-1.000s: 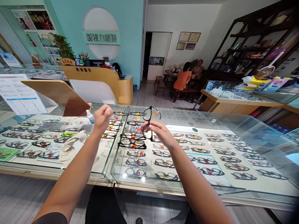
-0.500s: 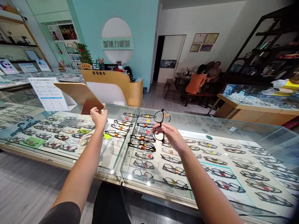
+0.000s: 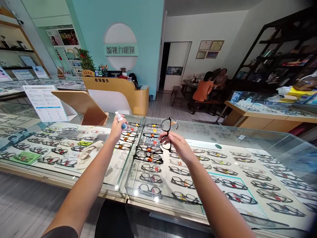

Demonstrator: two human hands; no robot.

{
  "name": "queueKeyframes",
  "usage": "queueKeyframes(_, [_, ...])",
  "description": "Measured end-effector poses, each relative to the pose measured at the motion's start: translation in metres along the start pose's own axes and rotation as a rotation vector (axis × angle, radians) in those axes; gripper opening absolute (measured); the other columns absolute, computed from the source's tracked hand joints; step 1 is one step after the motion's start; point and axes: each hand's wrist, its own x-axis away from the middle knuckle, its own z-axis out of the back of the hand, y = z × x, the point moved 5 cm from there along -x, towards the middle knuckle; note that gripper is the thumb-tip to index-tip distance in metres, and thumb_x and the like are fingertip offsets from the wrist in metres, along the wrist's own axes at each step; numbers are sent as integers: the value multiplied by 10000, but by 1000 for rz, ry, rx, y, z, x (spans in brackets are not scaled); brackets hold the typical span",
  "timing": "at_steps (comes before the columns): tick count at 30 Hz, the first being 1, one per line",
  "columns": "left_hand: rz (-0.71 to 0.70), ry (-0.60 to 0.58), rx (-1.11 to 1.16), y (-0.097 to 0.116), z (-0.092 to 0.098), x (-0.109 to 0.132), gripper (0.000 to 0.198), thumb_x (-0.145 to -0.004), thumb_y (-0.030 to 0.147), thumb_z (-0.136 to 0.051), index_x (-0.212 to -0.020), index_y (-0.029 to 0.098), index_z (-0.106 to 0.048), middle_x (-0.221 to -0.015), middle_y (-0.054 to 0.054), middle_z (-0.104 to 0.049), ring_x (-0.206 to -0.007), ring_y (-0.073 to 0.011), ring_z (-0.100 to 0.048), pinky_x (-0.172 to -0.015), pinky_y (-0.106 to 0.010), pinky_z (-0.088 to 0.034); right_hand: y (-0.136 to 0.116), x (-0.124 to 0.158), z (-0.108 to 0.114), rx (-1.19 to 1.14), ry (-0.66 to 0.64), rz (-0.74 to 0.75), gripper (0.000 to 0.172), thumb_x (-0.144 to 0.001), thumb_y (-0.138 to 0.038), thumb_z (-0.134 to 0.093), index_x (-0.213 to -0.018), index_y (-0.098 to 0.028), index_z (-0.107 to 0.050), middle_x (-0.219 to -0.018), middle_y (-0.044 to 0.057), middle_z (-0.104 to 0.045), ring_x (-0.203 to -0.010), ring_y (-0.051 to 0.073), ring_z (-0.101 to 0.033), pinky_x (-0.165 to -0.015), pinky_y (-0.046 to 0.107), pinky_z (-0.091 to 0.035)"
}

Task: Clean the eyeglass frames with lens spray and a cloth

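My left hand (image 3: pixel 117 128) is closed round a small spray bottle (image 3: pixel 119 117) with a white top, held upright above the glass counter. To its right, my right hand (image 3: pixel 178 142) grips a pair of black-framed eyeglasses (image 3: pixel 169 134) by the frame. The eyeglasses are turned on end, one lens above the other, with a temple arm sticking out to the right. A short gap lies between the bottle and the eyeglasses. Below my left forearm a crumpled beige cloth (image 3: pixel 89 154) rests on the counter. Black eyeglasses with orange tags (image 3: pixel 148 157) lie in rows beneath my hands.
A tilted wooden-backed mirror or stand (image 3: pixel 81 102) and a printed sign (image 3: pixel 44 102) stand on the counter at left. The glass display case (image 3: pixel 247 132) holds many frames. Behind are a cashier desk (image 3: pixel 137 102) and a seated person in orange (image 3: pixel 203 90).
My left hand has moved right from beside the wooden stand, and the bottle now shows clearly in it. My right hand still holds the eyeglasses on end. The view has shifted slightly.
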Motion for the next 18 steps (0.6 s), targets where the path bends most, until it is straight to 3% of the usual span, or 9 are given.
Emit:
queueKeyframes(2, [51,-274,419,16,-32,24,329,-866,493,-686,-1080,267,-579,-887,-10,-593,-805,-189,-639,-664,-291,-553,1,0,-1,12,14,-5,421,-1031,-588,-652,-1133,-217,-822,-1067,87,-783,-954,240,-692,-883,379,-505])
queueKeyframes(4, [163,-516,656,31,-55,50,467,-896,704,-642,-941,240,-605,-813,-17,-534,-737,-187,-577,-598,-290,-509,2,0,-3,39,19,-19,427,-1036,-590,-642,-1134,-215,-821,-1048,84,-782,-944,236,-686,-881,377,-502])
queueKeyframes(6, [252,-691,715,40,-67,72,643,-896,849,-543,-762,221,-569,-754,-26,-485,-697,-189,-530,-576,-309,-490,3,1,-8,70,3,-31,430,-1041,-588,-634,-1139,-213,-821,-1047,83,-782,-953,235,-679,-900,379,-498])
queueKeyframes(8, [297,-786,698,44,-74,85,711,-881,892,-487,-652,219,-512,-708,-25,-447,-673,-189,-496,-572,-321,-474,5,1,-16,96,-40,-35,444,-1048,-597,-621,-1145,-212,-818,-1060,84,-783,-958,235,-671,-924,385,-497])
queueKeyframes(10, [274,-794,625,42,-78,91,712,-858,896,-464,-624,224,-498,-670,-22,-443,-652,-188,-483,-577,-325,-456,8,3,-25,110,-90,-36,465,-1054,-618,-607,-1147,-212,-815,-1070,84,-782,-950,232,-664,-939,391,-499])
queueKeyframes(15, [-79,-595,119,30,-80,90,706,-873,884,-460,-622,227,-533,-591,-8,-483,-564,-163,-447,-581,-319,-380,15,7,-46,124,-181,-40,528,-1062,-670,-569,-1153,-208,-806,-1054,76,-767,-962,234,-651,-948,389,-506])
queueKeyframes(18, [-129,-572,36,23,-82,92,712,-887,874,-496,-592,226,-531,-570,-7,-483,-559,-161,-427,-583,-326,-346,15,9,-52,162,-203,-27,528,-1074,-663,-553,-1151,-207,-808,-1046,71,-755,-983,237,-644,-967,388,-494])
